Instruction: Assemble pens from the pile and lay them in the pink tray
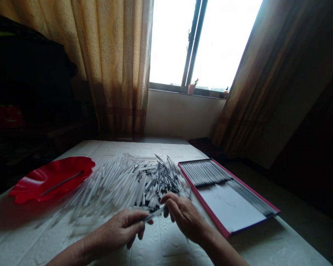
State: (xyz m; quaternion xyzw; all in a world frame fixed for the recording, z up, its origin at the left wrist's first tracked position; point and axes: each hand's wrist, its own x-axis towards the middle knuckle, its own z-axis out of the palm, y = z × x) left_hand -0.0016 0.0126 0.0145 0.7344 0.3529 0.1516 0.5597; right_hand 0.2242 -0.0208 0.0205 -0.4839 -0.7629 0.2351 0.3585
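Observation:
Between my hands is a slim, pale translucent pen point(155, 214), tilted up to the right. The fingers of my left hand point(124, 227) are closed on its lower left end. My right hand point(183, 216) pinches the upper right end, and the fingertips hide that tip. Just beyond my hands lies a loose heap of white pen barrels point(111, 181). Dark-tipped pen refills point(163, 173) are piled on the heap's right side, with small black pieces point(147, 204) near its front.
At the right lies a shallow pink-edged box point(227, 210) with rows of finished-looking pens point(208, 171) along its far and right sides. A red wavy-rimmed dish point(22, 190) at the left holds one thin dark stick point(61, 183). All stand on a white-covered table point(177, 244).

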